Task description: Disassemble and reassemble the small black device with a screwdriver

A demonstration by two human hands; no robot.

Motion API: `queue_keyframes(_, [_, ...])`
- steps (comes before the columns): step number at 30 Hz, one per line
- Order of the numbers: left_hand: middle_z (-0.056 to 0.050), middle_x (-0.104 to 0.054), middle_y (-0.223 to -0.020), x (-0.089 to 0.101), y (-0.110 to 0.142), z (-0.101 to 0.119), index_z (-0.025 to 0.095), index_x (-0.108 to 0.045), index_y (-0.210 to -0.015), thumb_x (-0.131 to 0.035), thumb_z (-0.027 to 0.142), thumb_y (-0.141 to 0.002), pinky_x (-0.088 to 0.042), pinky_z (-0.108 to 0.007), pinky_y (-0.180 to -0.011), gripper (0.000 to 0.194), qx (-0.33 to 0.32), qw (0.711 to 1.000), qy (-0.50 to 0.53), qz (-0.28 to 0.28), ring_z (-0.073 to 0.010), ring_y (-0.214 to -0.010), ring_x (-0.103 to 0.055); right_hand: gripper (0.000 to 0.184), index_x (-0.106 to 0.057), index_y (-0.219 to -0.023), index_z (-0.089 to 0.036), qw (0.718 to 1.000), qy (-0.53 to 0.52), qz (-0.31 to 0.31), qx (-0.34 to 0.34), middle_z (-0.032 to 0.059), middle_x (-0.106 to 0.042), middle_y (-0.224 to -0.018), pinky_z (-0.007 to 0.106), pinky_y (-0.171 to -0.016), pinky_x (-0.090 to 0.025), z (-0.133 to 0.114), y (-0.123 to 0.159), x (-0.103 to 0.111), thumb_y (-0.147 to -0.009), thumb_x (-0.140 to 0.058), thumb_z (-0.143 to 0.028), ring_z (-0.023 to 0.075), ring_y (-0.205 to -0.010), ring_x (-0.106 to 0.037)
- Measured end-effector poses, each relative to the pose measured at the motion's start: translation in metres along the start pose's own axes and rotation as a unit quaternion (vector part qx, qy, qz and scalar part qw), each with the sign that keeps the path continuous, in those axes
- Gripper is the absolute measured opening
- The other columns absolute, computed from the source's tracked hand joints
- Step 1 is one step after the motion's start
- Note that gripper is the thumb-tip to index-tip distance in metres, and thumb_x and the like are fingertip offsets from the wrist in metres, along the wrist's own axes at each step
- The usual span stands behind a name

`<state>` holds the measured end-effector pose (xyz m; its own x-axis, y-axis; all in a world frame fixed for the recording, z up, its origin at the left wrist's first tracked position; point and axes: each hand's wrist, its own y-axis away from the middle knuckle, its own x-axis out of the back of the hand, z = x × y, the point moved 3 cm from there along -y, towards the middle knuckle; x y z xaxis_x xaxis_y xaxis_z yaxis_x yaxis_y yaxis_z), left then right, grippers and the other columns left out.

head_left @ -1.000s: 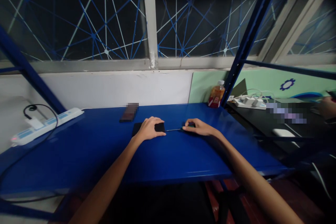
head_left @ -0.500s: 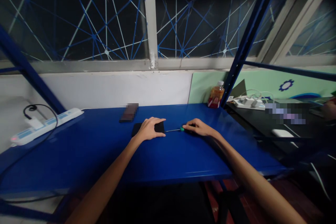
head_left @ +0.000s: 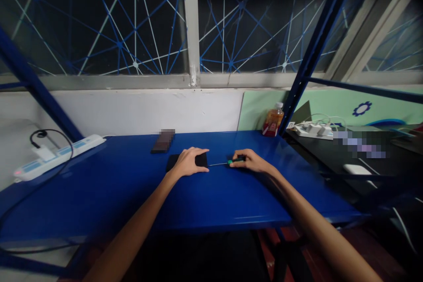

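Flat, glossy blue table (head_left: 211, 202), spanning the foreground. Long white plastic power strip (head_left: 59, 159) along its left side. Left hand (head_left: 188, 163) near the middle, palm down, thumb and fingers clamped on the near and far edges of a thin black rectangular slab (head_left: 201, 160) lying flat on the table. Right hand (head_left: 250, 160) to the right, thumb and fingertips pinched on a slim green-and-black-handled screwdriver (head_left: 230, 163); thin metal shaft directed left, tip by the slab's right edge, contact too small to tell.
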<state>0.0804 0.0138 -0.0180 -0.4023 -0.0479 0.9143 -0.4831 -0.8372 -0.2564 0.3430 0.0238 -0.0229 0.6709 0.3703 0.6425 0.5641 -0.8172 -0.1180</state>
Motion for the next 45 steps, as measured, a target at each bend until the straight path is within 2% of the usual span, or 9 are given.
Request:
queue_keyframes(7, [-0.005,-0.059,-0.128,-0.001,0.000,0.001,0.035,-0.050,-0.131,-0.069,0.061,-0.069,-0.043,-0.044,-0.092,0.071,-0.009,1.000,0.004,0.003,-0.0306,-0.116,-0.052,0.051,-0.063,-0.067,-0.015,0.999,-0.001,-0.042,-0.027,-0.0007,-0.054,-0.054,0.024,-0.049,-0.033,-0.007,0.001,-0.006,-0.086,-0.048,-0.059,0.0102,-0.048,-0.044])
queue_keyframes(10, [-0.007,-0.059,-0.127,0.000,0.000,0.002,0.033,-0.051,-0.131,-0.070,0.062,-0.067,-0.042,-0.044,-0.093,0.073,-0.002,1.000,0.000,0.002,-0.0309,-0.115,-0.052,0.039,-0.062,-0.082,-0.016,1.000,-0.005,-0.019,-0.006,-0.0013,-0.058,-0.063,0.023,-0.052,-0.034,-0.009,0.001,-0.006,-0.078,-0.062,-0.055,0.0110,-0.054,-0.047])
queue_keyframes(12, [-0.007,-0.059,-0.127,0.001,0.000,0.002,0.033,-0.051,-0.131,-0.070,0.062,-0.066,-0.043,-0.046,-0.092,0.074,0.005,1.000,-0.006,0.001,-0.0318,-0.114,-0.053,0.041,-0.059,-0.090,-0.018,1.000,-0.019,-0.001,0.009,-0.0016,-0.059,-0.071,0.023,-0.055,-0.037,-0.008,0.000,-0.005,-0.068,-0.074,-0.050,0.0115,-0.059,-0.049])
queue_keyframes(15, [-0.006,-0.059,-0.128,0.001,0.001,0.002,0.034,-0.051,-0.131,-0.070,0.062,-0.066,-0.043,-0.045,-0.092,0.073,0.010,1.000,-0.005,0.002,-0.0323,-0.113,-0.053,0.037,-0.056,-0.081,-0.018,0.999,-0.041,0.003,0.031,-0.0017,-0.058,-0.072,0.024,-0.059,-0.039,-0.008,0.000,-0.003,-0.066,-0.076,-0.045,0.0119,-0.062,-0.050])
queue_keyframes(18, [-0.006,-0.059,-0.128,0.000,0.001,0.002,0.033,-0.051,-0.131,-0.071,0.061,-0.066,-0.043,-0.044,-0.093,0.073,-0.001,1.000,0.005,0.006,-0.0314,-0.116,-0.052,0.035,-0.059,-0.075,-0.017,0.999,-0.046,-0.004,0.011,-0.0012,-0.059,-0.067,0.023,-0.055,-0.036,-0.008,0.000,-0.003,-0.071,-0.071,-0.049,0.0111,-0.057,-0.048])
queue_keyframes(23, [-0.006,-0.060,-0.127,-0.001,0.000,0.003,0.034,-0.052,-0.130,-0.072,0.060,-0.066,-0.044,-0.044,-0.093,0.072,0.000,1.000,0.004,0.008,-0.0313,-0.115,-0.053,0.046,-0.059,-0.061,-0.015,0.999,-0.044,-0.028,-0.011,-0.0006,-0.056,-0.054,0.024,-0.051,-0.032,-0.012,0.001,-0.007,-0.081,-0.057,-0.057,0.0098,-0.049,-0.042])
queue_keyframes(28, [-0.006,-0.061,-0.124,0.004,0.001,0.002,0.033,-0.053,-0.130,-0.076,0.058,-0.061,-0.046,-0.044,-0.090,0.076,0.015,0.999,0.033,-0.004,-0.0318,-0.111,-0.056,0.046,-0.057,-0.061,-0.015,0.996,-0.069,-0.042,-0.025,-0.0014,-0.052,-0.053,0.024,-0.049,-0.030,-0.015,0.000,-0.008,-0.078,-0.059,-0.057,0.0090,-0.047,-0.039])
queue_keyframes(36, [-0.004,-0.058,-0.129,0.022,0.003,0.003,0.033,-0.050,-0.132,-0.073,0.050,-0.066,-0.044,-0.043,-0.096,0.071,-0.018,0.991,0.132,0.001,-0.0300,-0.119,-0.053,0.046,-0.059,-0.062,-0.015,0.993,-0.063,0.097,-0.022,-0.0009,-0.050,-0.056,0.025,-0.051,-0.032,-0.015,0.001,0.009,-0.079,-0.058,-0.058,0.0107,-0.052,-0.042])
queue_keyframes(45, [-0.005,-0.059,-0.128,0.025,0.003,0.008,0.030,-0.052,-0.131,-0.076,0.048,-0.064,-0.037,-0.046,-0.102,0.073,-0.021,0.987,0.158,-0.011,-0.0305,-0.119,-0.051,0.044,-0.073,-0.078,-0.013,0.995,-0.016,0.098,0.002,0.0035,-0.065,-0.069,0.026,-0.058,-0.038,-0.014,-0.001,0.004,-0.081,-0.057,-0.054,0.0154,-0.062,-0.054])
